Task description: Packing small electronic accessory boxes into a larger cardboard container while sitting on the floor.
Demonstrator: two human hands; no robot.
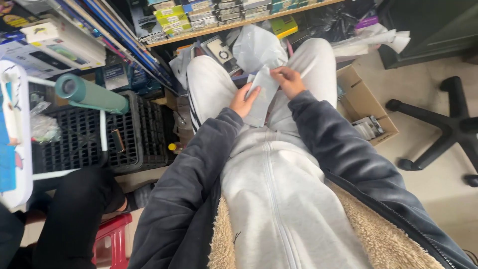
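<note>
I sit with my knees up in pale grey trousers. Both hands hold a flat whitish plastic pouch (262, 97) over my lap. My left hand (243, 101) grips its left edge, fingers curled round it. At the pouch's top right edge, my right hand (288, 80) pinches it. A larger crumpled translucent bag (256, 47) lies just beyond my knees, touching the pouch's upper end. Dark grey sleeves cover both forearms.
Shelves (199, 22) of small boxes run across the back. A black plastic crate (124, 134) and a green roll (89, 93) stand at left. Right of my knee sits an open cardboard box (366, 107), and a black chair base (450, 129) farther right. Another person's black-clad leg (79, 209) is lower left.
</note>
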